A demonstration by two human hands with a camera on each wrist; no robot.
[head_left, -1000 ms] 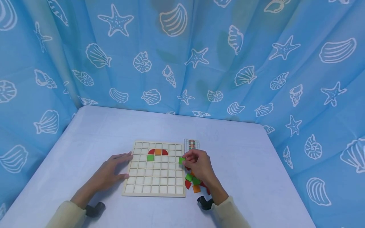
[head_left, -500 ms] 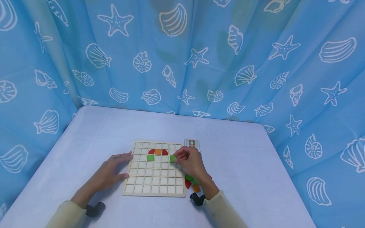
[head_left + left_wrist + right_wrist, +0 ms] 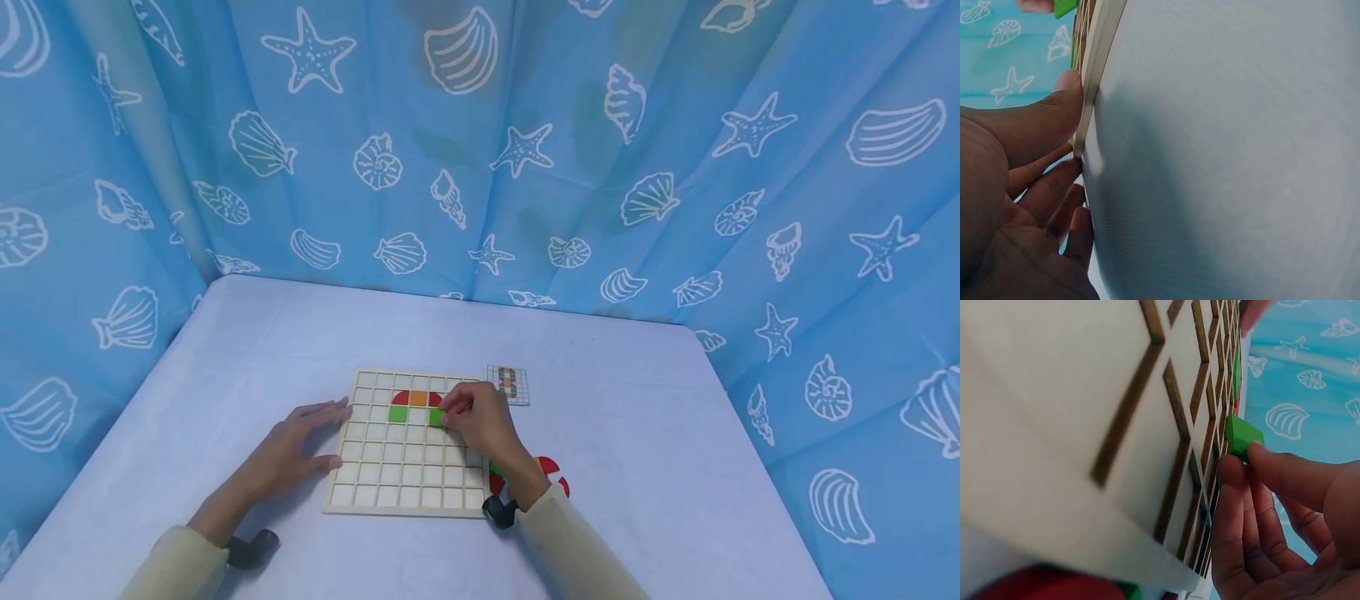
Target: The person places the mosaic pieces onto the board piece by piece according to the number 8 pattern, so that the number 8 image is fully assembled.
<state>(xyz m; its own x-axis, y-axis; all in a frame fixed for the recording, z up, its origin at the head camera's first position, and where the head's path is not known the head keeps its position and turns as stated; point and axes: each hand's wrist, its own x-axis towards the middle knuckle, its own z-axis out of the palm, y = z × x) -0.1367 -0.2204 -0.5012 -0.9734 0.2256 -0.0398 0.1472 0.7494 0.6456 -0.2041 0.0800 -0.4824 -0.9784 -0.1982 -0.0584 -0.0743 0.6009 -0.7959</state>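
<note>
My right hand (image 3: 477, 419) pinches a green square tile (image 3: 437, 417) between thumb and fingertips, close over the gridded wooden board (image 3: 375, 511). In the right wrist view the green tile (image 3: 1243, 437) stands tilted at the grid. Just above it on the board lies a row with an orange square (image 3: 418, 398) between two red rounded pieces (image 3: 401, 397). Another green square (image 3: 397, 414) sits in a cell below the left red piece. My left hand (image 3: 292, 450) rests with spread fingers against the board's left edge; in the left wrist view its thumb (image 3: 1066, 84) touches the rim.
A small printed pattern card (image 3: 510, 384) lies off the board's upper right corner. Loose red pieces (image 3: 548, 465) and other coloured tiles lie right of the board, partly hidden under the right forearm. A blue shell-patterned curtain (image 3: 480, 150) hangs behind the white table (image 3: 637, 400).
My right hand has carried the green tile leftward from the board's right edge to below the right red piece. The left hand has stayed in place.
</note>
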